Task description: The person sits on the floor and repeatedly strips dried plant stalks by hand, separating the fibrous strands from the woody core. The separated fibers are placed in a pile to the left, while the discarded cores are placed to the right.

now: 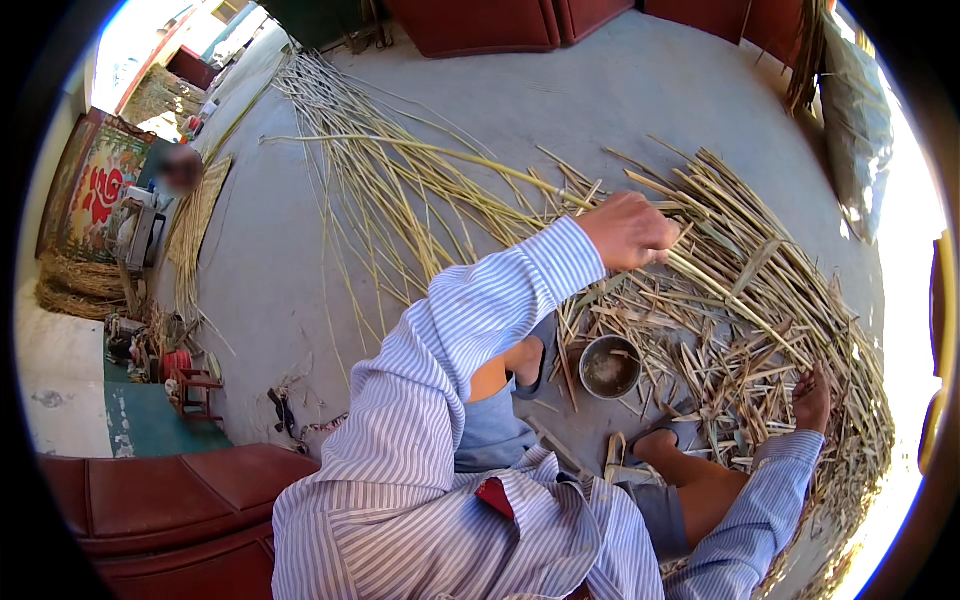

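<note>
Steadying a long stalk (565, 194), apparently, the left hand (628, 232) clenches it toward two o'clock; the right hand (812, 400) pinches toward four.

"Where does the light come from?"

"Daylight, strongest along the right edge of the frame, which burns out to white, and in the upper left corner, where detail is washed away."

"And the middle?"

"Bright and soft across the grey floor (290, 240). The striped sleeve (520, 278) at centre is crisp, and the stalk pile (770, 255) is fairly clear, with thin shadows between its stalks and sunlit flecks toward the lower right."

"Any blur?"

"A round patch (181, 168) at upper left is smeared."

"Distortion?"

"Strong: black surrounds the view, blue-violet fringes the bright rims, and the red seat (180, 500) at lower left bows."
</note>
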Tool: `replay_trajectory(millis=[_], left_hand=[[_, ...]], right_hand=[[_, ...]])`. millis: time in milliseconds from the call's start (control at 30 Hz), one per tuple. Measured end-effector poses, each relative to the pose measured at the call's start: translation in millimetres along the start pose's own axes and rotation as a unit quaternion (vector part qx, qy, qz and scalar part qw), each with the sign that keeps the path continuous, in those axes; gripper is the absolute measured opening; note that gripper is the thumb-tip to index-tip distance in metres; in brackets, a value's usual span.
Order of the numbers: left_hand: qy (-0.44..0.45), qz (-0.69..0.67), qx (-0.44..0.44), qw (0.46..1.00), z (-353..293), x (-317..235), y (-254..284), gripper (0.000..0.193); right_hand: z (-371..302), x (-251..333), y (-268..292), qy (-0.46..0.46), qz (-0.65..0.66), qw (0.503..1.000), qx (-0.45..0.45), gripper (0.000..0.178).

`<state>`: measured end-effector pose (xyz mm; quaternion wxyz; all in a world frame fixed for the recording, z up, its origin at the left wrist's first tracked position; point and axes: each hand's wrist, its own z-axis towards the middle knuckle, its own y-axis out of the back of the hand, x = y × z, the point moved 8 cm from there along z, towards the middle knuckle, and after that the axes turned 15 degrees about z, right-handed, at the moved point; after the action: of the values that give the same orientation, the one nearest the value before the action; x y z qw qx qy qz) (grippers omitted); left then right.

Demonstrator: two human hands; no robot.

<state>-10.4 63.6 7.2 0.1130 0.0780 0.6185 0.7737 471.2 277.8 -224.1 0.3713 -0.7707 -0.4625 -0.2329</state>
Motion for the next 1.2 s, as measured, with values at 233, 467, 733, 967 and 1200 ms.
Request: replay_trajectory(millis=[233, 467, 733, 967, 1200], left_hand=[[-0.082, 0.066, -0.092, 0.99, 62, -14, 77, 0.017], [-0.105, 0.091, -0.103, 0.985, 62, -15, 95, 0.023], [0.024, 0.308, 0.112, 0.944, -17, 28, -12, 0.005], [-0.055, 0.014, -0.044, 0.997, -17, -81, -41, 0.016], [-0.054, 0.074, -0.007, 0.996, -26, -70, -28, 0.013]], right_hand=[[7, -19, 4, -0.096, 0.034, 0.993, 0.059, 0.021], [-8, -22, -9, -0.11, 0.046, 0.988, 0.094, 0.018], [-83, -114, -195, -0.022, 0.007, 0.983, 0.183, 0.018], [-184, -307, -313, -0.096, 0.036, 0.961, 0.257, 0.019], [-199, -322, -351, -0.061, -0.132, 0.962, 0.232, 0.022]])
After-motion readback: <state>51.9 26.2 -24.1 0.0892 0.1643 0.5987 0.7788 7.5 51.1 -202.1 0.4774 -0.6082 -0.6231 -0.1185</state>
